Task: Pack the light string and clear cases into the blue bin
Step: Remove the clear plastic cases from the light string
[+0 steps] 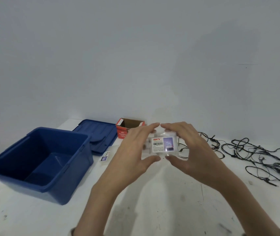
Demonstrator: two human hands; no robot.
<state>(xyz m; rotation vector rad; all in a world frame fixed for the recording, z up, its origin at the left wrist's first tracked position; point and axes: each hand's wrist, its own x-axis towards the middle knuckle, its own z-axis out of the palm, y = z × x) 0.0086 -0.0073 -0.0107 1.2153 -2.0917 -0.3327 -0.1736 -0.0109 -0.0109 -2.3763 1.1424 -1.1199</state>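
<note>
1. The clear case is held up in mid-air over the white table, between the two hands. The left hand grips its left end and the right hand its right end. On each hand the thumb is underneath and the fingers curl over the top, pinching the case.
2. The blue bin stands open to the left of the held case, well apart from it, so the left hand is the nearer one. The case's long axis runs left to right, and I'd say it must travel left and down to go in.
3. The case is hard, see-through plastic, flat and rectangular, with a printed paper label and barcode facing up. What is inside is too blurred to tell.
4. A second clear case lies flat on the table just beside the bin's right wall.
5. The light string sprawls far right in a loose tangle of thin dark wire, likely to snag.
6. The bin is smooth moulded plastic and deep. Its blue lid lies behind it, beside an open red cardboard box.
</note>
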